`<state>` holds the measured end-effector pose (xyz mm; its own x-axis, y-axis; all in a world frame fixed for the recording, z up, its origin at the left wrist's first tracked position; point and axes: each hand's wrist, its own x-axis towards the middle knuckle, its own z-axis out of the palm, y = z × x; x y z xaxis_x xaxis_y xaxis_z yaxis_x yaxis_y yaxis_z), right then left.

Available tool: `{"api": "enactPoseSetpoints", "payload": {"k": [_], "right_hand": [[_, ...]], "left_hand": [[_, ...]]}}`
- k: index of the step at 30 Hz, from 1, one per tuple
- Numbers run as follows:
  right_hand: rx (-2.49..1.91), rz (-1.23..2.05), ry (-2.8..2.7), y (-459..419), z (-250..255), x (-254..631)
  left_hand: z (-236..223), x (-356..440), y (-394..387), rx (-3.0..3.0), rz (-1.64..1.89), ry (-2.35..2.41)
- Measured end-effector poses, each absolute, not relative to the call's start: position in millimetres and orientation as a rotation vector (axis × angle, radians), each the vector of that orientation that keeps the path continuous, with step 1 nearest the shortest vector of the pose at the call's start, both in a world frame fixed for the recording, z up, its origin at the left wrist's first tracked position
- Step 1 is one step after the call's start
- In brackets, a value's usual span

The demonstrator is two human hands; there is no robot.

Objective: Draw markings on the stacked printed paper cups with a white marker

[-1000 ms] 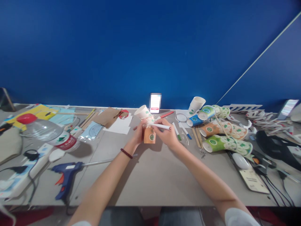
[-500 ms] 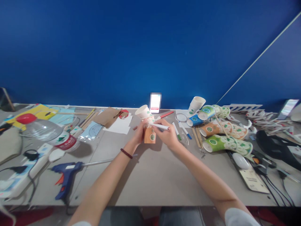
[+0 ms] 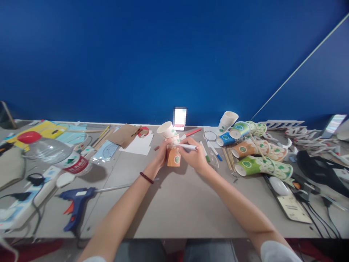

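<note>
Near the middle of the table, my left hand (image 3: 163,152) is wrapped around a paper cup figure (image 3: 173,157), made of cups joined together. Its lower part is orange with a green round mark, and a white cup opening tilts up to the left at its top. A white-barrelled marker pen (image 3: 188,147) lies pinched in my right hand (image 3: 195,156), pointing left at the figure's middle. Whether the pen's tip touches the cup is hidden by my fingers.
Several joined paper cups (image 3: 252,167) lie at right, beside wooden sticks (image 3: 229,159) and a cup stack (image 3: 228,120). Markers (image 3: 204,152) lie nearer. A phone (image 3: 180,118) leans on the wall. At left are a glue gun (image 3: 77,198), bottle (image 3: 57,153) and power strip (image 3: 32,198).
Almost nothing differs. Both hands stay around the cup figure, and the marker pen has shifted only very slightly in my right hand.
</note>
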<state>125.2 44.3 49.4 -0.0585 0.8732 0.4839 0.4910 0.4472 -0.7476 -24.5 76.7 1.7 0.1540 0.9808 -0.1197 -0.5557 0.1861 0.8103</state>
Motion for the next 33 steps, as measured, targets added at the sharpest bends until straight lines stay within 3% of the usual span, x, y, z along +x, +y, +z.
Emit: {"api": "enactPoseSetpoints", "payload": {"k": [33], "right_hand": [[-1.155,0.432,-1.672,45.4,51.7,125.3]], "left_hand": [[7.8,-18.8,73.7,0.691,1.264,0.771]]}}
